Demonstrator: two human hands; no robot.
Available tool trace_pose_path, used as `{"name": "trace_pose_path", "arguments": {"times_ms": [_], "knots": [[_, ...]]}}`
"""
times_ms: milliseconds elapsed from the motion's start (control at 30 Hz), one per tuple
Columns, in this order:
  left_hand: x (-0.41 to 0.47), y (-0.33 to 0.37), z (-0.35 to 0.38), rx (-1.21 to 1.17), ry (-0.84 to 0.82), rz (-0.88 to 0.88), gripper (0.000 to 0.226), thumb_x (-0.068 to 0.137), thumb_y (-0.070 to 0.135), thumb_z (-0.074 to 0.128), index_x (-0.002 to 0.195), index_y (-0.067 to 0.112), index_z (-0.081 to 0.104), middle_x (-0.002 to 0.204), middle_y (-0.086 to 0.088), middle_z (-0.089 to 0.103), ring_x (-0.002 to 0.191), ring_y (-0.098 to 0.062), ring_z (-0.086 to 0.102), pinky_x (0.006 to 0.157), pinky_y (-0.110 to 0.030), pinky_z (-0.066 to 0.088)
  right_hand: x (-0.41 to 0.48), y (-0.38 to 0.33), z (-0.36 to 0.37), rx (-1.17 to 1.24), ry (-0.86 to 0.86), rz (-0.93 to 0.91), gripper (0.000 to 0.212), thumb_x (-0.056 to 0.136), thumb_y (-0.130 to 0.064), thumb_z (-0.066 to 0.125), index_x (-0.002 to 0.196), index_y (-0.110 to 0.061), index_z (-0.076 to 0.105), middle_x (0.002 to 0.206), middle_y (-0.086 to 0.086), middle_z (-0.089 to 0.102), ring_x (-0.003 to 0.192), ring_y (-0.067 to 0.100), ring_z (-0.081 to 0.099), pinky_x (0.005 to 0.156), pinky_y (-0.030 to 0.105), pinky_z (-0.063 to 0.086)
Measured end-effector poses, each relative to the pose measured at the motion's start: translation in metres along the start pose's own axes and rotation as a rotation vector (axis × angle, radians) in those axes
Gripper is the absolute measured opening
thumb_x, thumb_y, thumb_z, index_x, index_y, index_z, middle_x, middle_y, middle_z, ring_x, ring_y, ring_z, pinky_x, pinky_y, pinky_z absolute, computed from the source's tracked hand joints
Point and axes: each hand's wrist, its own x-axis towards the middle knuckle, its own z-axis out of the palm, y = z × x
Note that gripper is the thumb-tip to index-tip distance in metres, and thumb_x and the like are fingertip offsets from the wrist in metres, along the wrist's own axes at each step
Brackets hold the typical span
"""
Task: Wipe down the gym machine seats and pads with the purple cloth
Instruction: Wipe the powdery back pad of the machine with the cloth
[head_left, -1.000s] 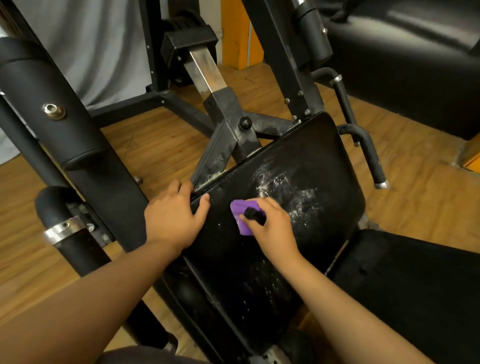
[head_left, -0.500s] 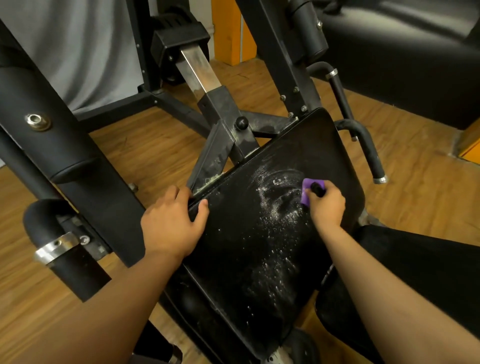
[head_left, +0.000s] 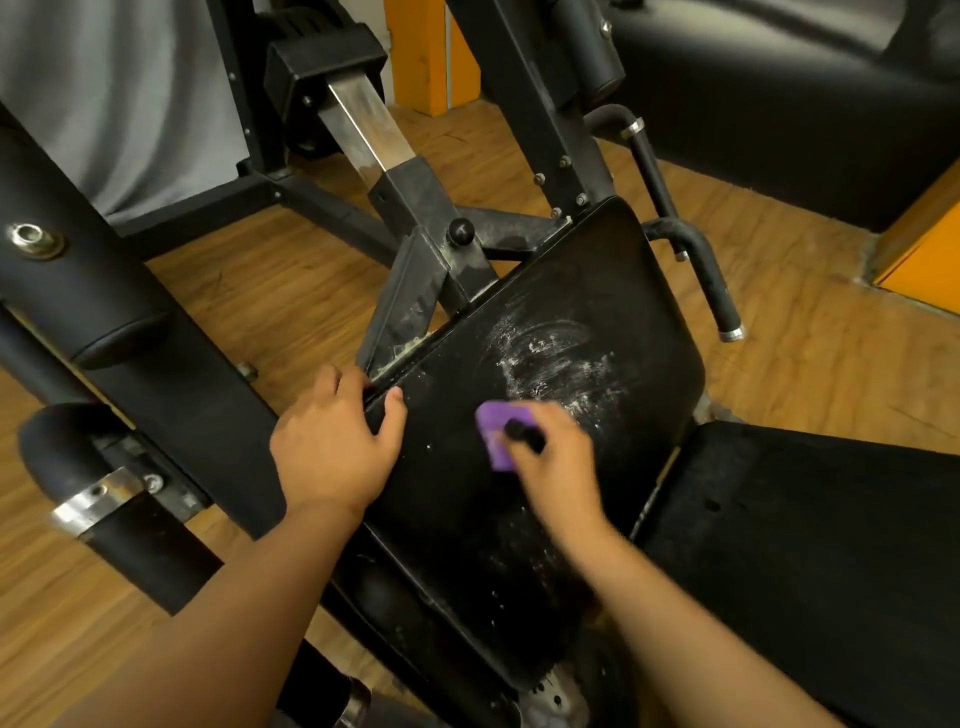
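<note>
Fingers (head_left: 558, 423) of the right hand (head_left: 556, 462) are curled tight round the bunched cloth (head_left: 493, 436), pressing it flat onto the pad (head_left: 597, 291) at left-centre. There's a small black thing (head_left: 524, 434) in the same grip, can't tell what, and the hand is motion-blurred. Left hand (head_left: 332, 441) grips the pad's left edge: thumb on the face, other fingers wrapped over the rim, bracing it. Change: half a second ago the cloth was up at the pad's right side, and a second ago it was about where it is now, so that's one full out-and-back stroke across the face. Left hand hasn't shifted. White residue (head_left: 556, 358) sits just above the cloth in arcs, thinner and more smeared than a second ago but not gone; fainter specks run down the lower pad. My read: mid-scrub on this pad, more passes needed up top, then the lower half. Seat (head_left: 805, 545) just right of the pad looks untouched, so it's likely next. Risk is spreading the residue instead of lifting it; refolding the cloth would probably help. Further back: dusty frame (head_left: 431, 197) with a knob (head_left: 460, 231), a handle (head_left: 711, 280) off the pad's right, wood floor (head_left: 260, 291).
</note>
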Motion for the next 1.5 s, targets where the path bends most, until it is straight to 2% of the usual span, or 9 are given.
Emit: {"name": "trace_pose_path", "arguments": {"times_ms": [133, 300, 633, 800, 900, 1133, 1233, 1367, 1500], "knots": [[0.0, 0.0, 0.001, -0.002, 0.011, -0.005, 0.033, 0.093, 0.041, 0.053, 0.094, 0.01, 0.064, 0.084, -0.006, 0.056, 0.069, -0.026, 0.056, 0.055, -0.027, 0.028, 0.054, 0.063, -0.038, -0.112, 0.204, 0.288, 0.02, 0.082, -0.01, 0.071, 0.102, -0.011, 0.069, 0.1, 0.008, 0.067, 0.096, 0.021, 0.061, 0.087, 0.03, 0.045], [0.0, -0.001, 0.004, -0.02, 0.051, -0.002, 0.038, 0.093, 0.044, 0.047, 0.092, 0.01, 0.063, 0.082, -0.006, 0.055, 0.067, -0.026, 0.055, 0.054, -0.028, 0.028, 0.05, 0.121, -0.066, -0.191, 0.326, 0.616, 0.016, 0.088, -0.012, 0.063, 0.103, -0.01, 0.067, 0.1, 0.013, 0.068, 0.101, 0.031, 0.062, 0.08, 0.028, 0.039], [-0.003, 0.002, 0.002, -0.045, 0.046, -0.03, 0.034, 0.094, 0.039, 0.053, 0.099, 0.008, 0.065, 0.09, -0.012, 0.057, 0.079, -0.036, 0.058, 0.057, -0.032, 0.031, -0.057, 0.009, 0.007, -0.002, 0.116, 0.241, 0.02, 0.083, -0.011, 0.071, 0.101, -0.018, 0.068, 0.1, -0.004, 0.065, 0.092, 0.006, 0.061, 0.086, 0.018, 0.046], [-0.003, 0.002, 0.003, -0.052, 0.057, -0.031, 0.034, 0.095, 0.04, 0.052, 0.102, 0.009, 0.065, 0.093, -0.013, 0.058, 0.084, -0.037, 0.058, 0.059, -0.033, 0.033, -0.062, 0.016, 0.007, 0.061, 0.011, 0.187, 0.027, 0.082, -0.007, 0.071, 0.106, -0.019, 0.069, 0.101, -0.006, 0.064, 0.095, 0.001, 0.06, 0.087, 0.01, 0.044], [-0.003, 0.0, 0.005, -0.045, 0.068, -0.023, 0.033, 0.095, 0.039, 0.052, 0.1, 0.009, 0.064, 0.093, -0.012, 0.058, 0.082, -0.036, 0.058, 0.059, -0.033, 0.034, -0.037, 0.058, -0.013, -0.048, 0.183, 0.264, 0.022, 0.08, -0.005, 0.072, 0.101, -0.011, 0.069, 0.099, 0.003, 0.066, 0.093, 0.012, 0.061, 0.085, 0.017, 0.042], [-0.003, 0.001, 0.005, -0.035, 0.073, -0.026, 0.031, 0.095, 0.038, 0.053, 0.099, 0.009, 0.064, 0.092, -0.012, 0.058, 0.081, -0.034, 0.057, 0.059, -0.033, 0.031, -0.007, 0.127, -0.043, -0.182, 0.397, 0.731, 0.014, 0.088, -0.012, 0.062, 0.102, -0.016, 0.066, 0.107, 0.01, 0.065, 0.102, 0.029, 0.062, 0.085, 0.033, 0.046], [-0.003, 0.0, 0.006, -0.043, 0.081, -0.017, 0.031, 0.095, 0.037, 0.053, 0.099, 0.009, 0.065, 0.093, -0.012, 0.058, 0.082, -0.035, 0.057, 0.06, -0.033, 0.032, -0.031, 0.088, -0.021, -0.169, 0.396, 0.669, 0.018, 0.086, -0.008, 0.064, 0.103, -0.015, 0.065, 0.107, 0.009, 0.065, 0.101, 0.027, 0.062, 0.089, 0.033, 0.047], [-0.003, 0.001, 0.006, -0.053, 0.077, -0.021, 0.035, 0.095, 0.039, 0.051, 0.101, 0.007, 0.065, 0.096, -0.015, 0.059, 0.084, -0.037, 0.057, 0.061, -0.036, 0.035, -0.096, 0.021, 0.015, -0.074, 0.257, 0.476, 0.023, 0.086, -0.008, 0.067, 0.107, -0.016, 0.066, 0.107, -0.007, 0.061, 0.098, 0.005, 0.059, 0.079, 0.008, 0.042], [-0.004, 0.001, 0.005, -0.066, 0.069, -0.028, 0.036, 0.095, 0.04, 0.05, 0.1, 0.008, 0.063, 0.096, -0.015, 0.057, 0.084, -0.038, 0.056, 0.061, -0.037, 0.034, -0.118, 0.011, 0.021, 0.017, 0.125, 0.425, 0.026, 0.087, -0.012, 0.067, 0.111, -0.023, 0.066, 0.111, -0.012, 0.06, 0.102, -0.001, 0.058, 0.088, 0.014, 0.048]]}}
